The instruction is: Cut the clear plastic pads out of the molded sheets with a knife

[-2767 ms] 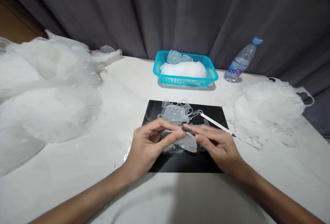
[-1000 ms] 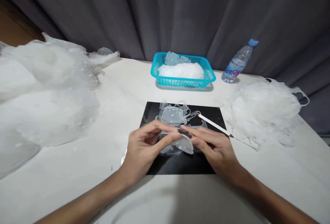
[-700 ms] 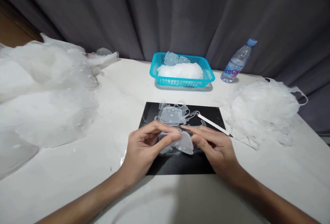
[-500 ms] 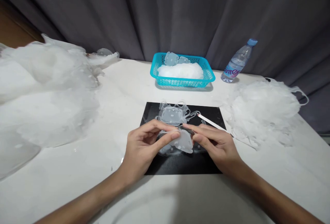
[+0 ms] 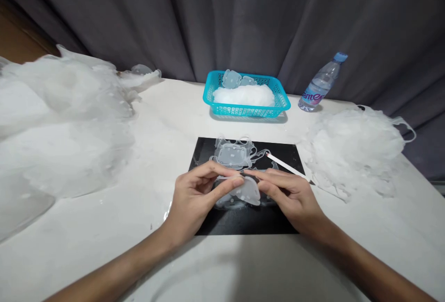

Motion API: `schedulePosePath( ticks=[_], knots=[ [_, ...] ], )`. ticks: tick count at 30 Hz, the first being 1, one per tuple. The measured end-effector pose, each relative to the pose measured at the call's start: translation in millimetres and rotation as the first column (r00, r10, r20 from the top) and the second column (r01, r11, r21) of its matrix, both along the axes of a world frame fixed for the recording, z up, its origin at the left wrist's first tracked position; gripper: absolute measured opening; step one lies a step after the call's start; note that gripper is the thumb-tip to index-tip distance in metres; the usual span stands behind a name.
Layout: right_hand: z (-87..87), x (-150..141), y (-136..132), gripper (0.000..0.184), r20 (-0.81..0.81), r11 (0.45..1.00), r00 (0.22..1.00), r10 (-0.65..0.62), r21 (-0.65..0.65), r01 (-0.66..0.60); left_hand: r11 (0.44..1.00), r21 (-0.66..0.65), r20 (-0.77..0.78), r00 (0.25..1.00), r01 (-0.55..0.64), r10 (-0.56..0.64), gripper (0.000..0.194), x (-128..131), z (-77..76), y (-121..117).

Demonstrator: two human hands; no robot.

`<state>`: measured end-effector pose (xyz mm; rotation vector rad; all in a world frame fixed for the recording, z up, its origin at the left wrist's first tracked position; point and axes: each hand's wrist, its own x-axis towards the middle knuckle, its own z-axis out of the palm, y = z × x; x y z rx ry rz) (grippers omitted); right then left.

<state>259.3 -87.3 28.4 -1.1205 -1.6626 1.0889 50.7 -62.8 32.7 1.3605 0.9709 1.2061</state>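
My left hand and my right hand meet over a black mat in the middle of the white table. Both pinch a translucent white plastic piece with small bumps, held just above the mat. Left thumb and fingers close on its left edge; right fingers close on its right edge. More clear plastic pieces lie stacked on the mat beyond the hands. A thin white stick lies on the mat just past my right hand.
A turquoise basket with white pieces stands behind the mat. A water bottle stands at the back right. A heap of clear plastic scraps sits to the right, a larger heap covers the left. Dark curtain behind.
Both hands keep their pinch on the plastic piece with only slight finger shifts. The view has drifted a little; nothing else moved.
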Motion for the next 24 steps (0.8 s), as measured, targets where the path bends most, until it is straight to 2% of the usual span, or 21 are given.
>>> schedulePosePath(
  ticks=[3,8,11,13,16,19,21,24],
  knots=[
    [0.6,-1.8,0.3,0.028,-0.013,0.999,0.999,-0.031,0.008,0.031,1.000,-0.020,-0.013,1.000,0.000,0.000,0.007,0.0,-0.7,0.8],
    [-3.8,7.1,10.5,0.039,0.006,0.977,0.978,-0.209,0.049,0.208,0.998,-0.067,-0.057,0.998,-0.018,0.014,0.004,0.8,-0.2,3.1],
    [-11.4,24.6,25.5,0.028,0.091,0.952,0.952,-0.293,0.118,0.281,0.998,-0.067,-0.068,0.998,-0.023,0.019,0.005,2.0,1.0,4.0],
    [-18.5,40.0,37.4,0.029,0.179,0.923,0.915,-0.361,0.208,0.323,0.998,-0.065,-0.079,0.997,-0.022,0.016,0.005,2.3,0.9,4.1],
    [-30.8,63.8,53.4,0.035,0.369,0.876,0.806,-0.463,0.329,0.352,0.996,-0.071,-0.115,0.993,-0.046,0.037,0.007,1.4,-1.4,4.6],
    [-43.0,81.9,63.2,0.042,0.561,0.835,0.622,-0.546,0.419,0.356,0.991,-0.113,-0.143,0.989,-0.065,0.048,0.011,-0.2,-4.6,6.1],
    [-49.6,88.0,66.2,0.044,0.625,0.816,0.525,-0.577,0.463,0.346,0.985,-0.162,-0.138,0.990,-0.057,0.034,0.016,-0.7,-6.0,7.7],
    [-53.1,87.8,67.5,0.043,0.653,0.794,0.454,-0.606,0.528,0.301,0.975,-0.218,-0.112,0.994,-0.033,0.009,0.023,-0.6,-7.2,10.1]
  ],
)
